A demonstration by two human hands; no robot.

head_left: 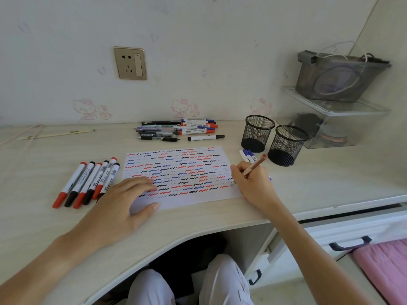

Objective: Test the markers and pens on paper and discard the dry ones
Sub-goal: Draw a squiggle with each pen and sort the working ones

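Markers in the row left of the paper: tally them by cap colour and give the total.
Row of markers beside the paper, left of the left hand:
Red caps: 4
Black caps: 3 (the lowest cap of one is partly hidden by the hand)
Total: 7

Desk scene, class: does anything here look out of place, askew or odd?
Little stands out. Both mesh cups stand upright but look empty, while one black-capped marker lies apart from the pile. The paper sits slightly askew.
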